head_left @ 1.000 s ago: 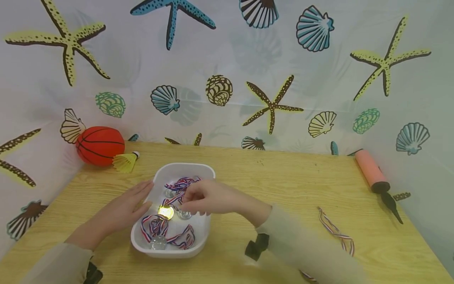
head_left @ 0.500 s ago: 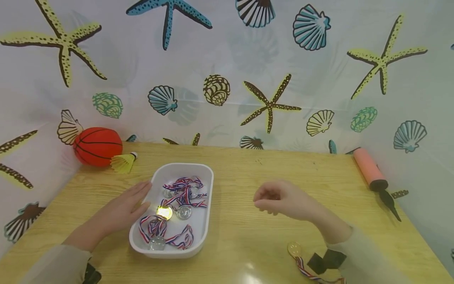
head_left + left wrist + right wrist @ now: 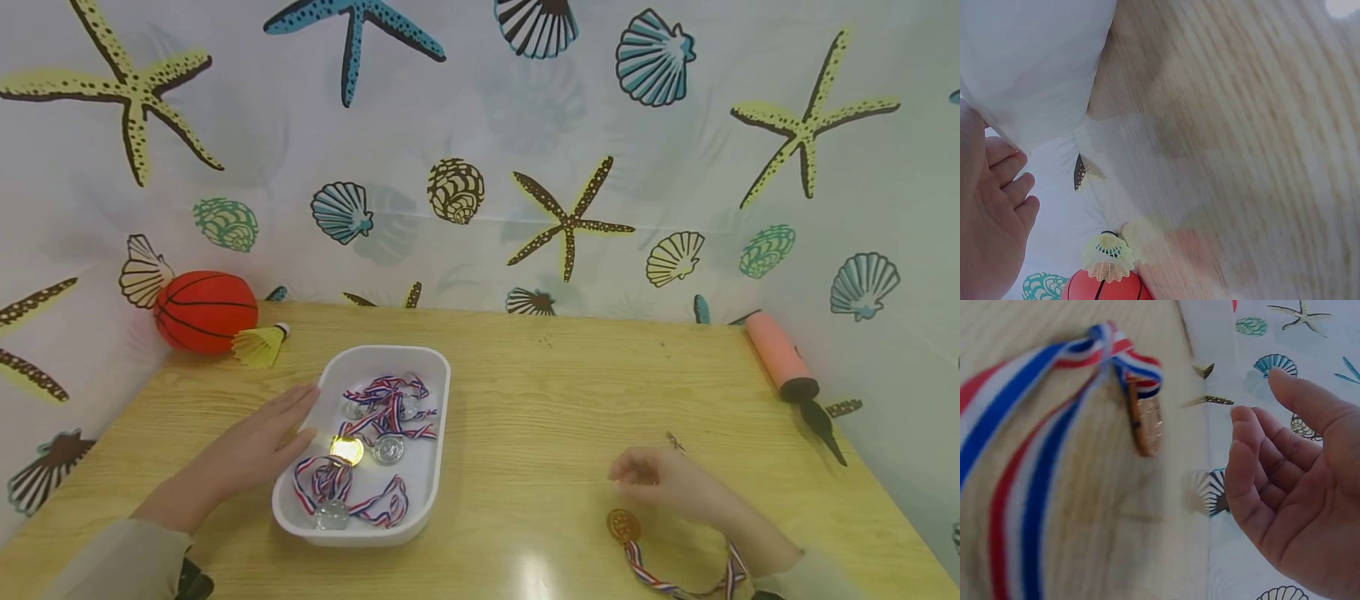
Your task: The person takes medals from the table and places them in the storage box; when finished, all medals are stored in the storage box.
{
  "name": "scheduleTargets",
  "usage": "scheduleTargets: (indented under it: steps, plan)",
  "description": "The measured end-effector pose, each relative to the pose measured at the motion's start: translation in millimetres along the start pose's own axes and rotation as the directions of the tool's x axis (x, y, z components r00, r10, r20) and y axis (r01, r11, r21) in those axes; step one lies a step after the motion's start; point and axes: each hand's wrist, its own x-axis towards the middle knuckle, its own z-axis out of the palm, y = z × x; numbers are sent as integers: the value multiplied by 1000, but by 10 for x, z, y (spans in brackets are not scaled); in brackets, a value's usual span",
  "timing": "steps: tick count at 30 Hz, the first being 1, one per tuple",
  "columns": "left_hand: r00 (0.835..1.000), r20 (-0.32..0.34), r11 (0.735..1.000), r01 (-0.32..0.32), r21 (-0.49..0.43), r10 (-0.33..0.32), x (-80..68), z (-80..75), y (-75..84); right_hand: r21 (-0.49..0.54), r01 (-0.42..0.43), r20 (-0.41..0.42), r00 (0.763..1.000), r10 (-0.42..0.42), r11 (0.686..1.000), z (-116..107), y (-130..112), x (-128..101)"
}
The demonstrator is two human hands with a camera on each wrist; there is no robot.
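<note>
My left hand (image 3: 258,437) rests against the left rim of a white plastic tub (image 3: 442,442), fingers mostly straight. Its fingertips (image 3: 1017,164) are right at the tub's edge in the left wrist view. Inside the tub lie a gold medal (image 3: 347,450) and several silver medals (image 3: 387,449) with red, white and blue ribbons (image 3: 386,392). Over the table at the right hovers my right hand (image 3: 671,479), fingers loosely bent, holding nothing. Near it a bronze-coloured medal (image 3: 623,525) lies on the table, its striped ribbon (image 3: 648,577) looping partly behind the right forearm.
Behind the tub at left, a red basketball (image 3: 206,311) and a yellow shuttlecock (image 3: 260,344) stand by the wall cloth. A pink cylinder with a black end (image 3: 780,354) lies at the far right. A cloth printed with shells and starfish (image 3: 480,100) backs the wooden table (image 3: 540,400).
My right hand has left the inside of the tub and moved right to above the bronze-coloured medal, fingers empty. The left hand stays at the tub's rim.
</note>
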Motion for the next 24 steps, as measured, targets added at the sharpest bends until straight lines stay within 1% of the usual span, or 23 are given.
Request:
scheduleTargets:
  steps: [4, 5, 7, 11, 16, 24]
  plan:
    - [1000, 8, 1000, 10, -2, -10, -6, -5, 8, -141, 7, -36, 999, -12, 990, 63, 131, -60]
    - [1000, 7, 1000, 10, -2, -10, -9, -6, 10, -169, -4, -42, 999, -3, 986, 74, 149, -74]
    - [1000, 6, 1000, 10, -3, -10, -13, -8, 13, -194, -9, -42, 999, 1, 981, 96, 177, -94]
    - [1000, 1, 1000, -3, -2, 3, -15, -5, 13, -197, 1, -4, 1000, -1, 980, 123, 216, -125]
    - [1000, 0, 1000, -10, -2, 10, -17, -11, 12, -195, 66, 46, 997, -58, 978, 128, 246, -127]
    - [1000, 11, 1000, 1, 0, -1, -18, -6, -3, -216, 85, 75, 995, -70, 973, 132, 250, -102]
